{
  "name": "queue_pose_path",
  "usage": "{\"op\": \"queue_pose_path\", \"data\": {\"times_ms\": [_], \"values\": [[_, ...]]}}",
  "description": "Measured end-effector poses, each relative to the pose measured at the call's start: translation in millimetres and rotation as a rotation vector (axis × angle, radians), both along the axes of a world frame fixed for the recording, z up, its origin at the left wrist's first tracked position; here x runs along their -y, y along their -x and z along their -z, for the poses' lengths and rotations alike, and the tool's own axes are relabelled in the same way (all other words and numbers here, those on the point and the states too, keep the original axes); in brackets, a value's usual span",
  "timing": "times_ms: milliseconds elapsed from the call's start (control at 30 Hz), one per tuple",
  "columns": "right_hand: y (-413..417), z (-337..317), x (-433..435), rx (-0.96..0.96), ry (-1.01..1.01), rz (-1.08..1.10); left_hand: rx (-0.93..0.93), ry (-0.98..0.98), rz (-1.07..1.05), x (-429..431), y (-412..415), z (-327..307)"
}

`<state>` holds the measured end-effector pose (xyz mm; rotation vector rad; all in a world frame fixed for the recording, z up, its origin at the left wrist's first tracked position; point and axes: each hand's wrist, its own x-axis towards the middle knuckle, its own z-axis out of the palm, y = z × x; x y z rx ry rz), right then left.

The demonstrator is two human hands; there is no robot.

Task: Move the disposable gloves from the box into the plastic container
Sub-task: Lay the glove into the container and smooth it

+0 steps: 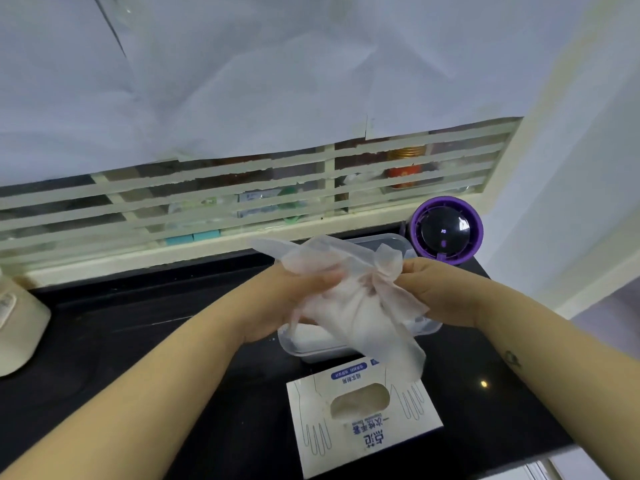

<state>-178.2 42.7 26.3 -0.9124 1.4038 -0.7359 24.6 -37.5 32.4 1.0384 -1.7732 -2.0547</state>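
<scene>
Over the half-hidden plastic container (313,348), left hand (294,301) and right hand (441,292) both clutch bunched gloves (349,306).

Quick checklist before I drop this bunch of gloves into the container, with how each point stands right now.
1. Grip on the gloves: left hand and right hand both hold the bunch. Ok.
2. Bunch above the plastic container: ok.
3. Container open: no lid on the part that shows. Ok.
4. Loose ends inside the rim: one glove end hangs past the near rim toward the box. Not ok; gather it in first.
5. Room left in the container: hands and gloves hide most of the inside. Cannot tell.
6. Gloves left in the box: something pale shows through the oval opening, amount unclear. Cannot tell.
</scene>
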Motion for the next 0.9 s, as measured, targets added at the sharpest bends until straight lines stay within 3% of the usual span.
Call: {"op": "queue_pose_path", "data": {"times_ms": [100, 300, 333, 400, 500, 700, 767, 900], "values": [[3.9, -0.1, 9.5, 0.005, -0.065, -0.065, 0.286, 0.232, -0.089, -2.2, 8.6, -2.6], [7.8, 22.1, 20.0, 0.481, -0.103, 0.296, 0.161, 0.129, -0.298, 0.0, 10.4, -0.1], [6.7, 22.7, 19.3, 0.457, -0.068, 0.244, 0.139, 0.094, -0.341, 1.5, 7.8, 3.1], [1.5, 23.4, 19.9, 0.196, 0.02, 0.103, 0.116, 0.051, -0.375, 3.3, 2.9, 10.4], [-9.0, 22.7, 30.0, -0.093, 0.111, 0.108, 0.128, 0.032, -0.352, 1.7, 1.8, 12.4], [-3.5, 12.7, 35.3, 0.096, 0.102, 0.282, 0.303, 0.209, -0.327, 17.3, -15.6, 21.8], [0.8, 10.3, 32.4, 0.077, 0.092, 0.309, 0.304, 0.274, -0.331, 28.5, -36.7, 29.6], [3.0, 3.2, 28.4, -0.084, 0.115, 0.305, 0.364, 0.432, -0.668, 48.1, -60.1, 37.9]]}}
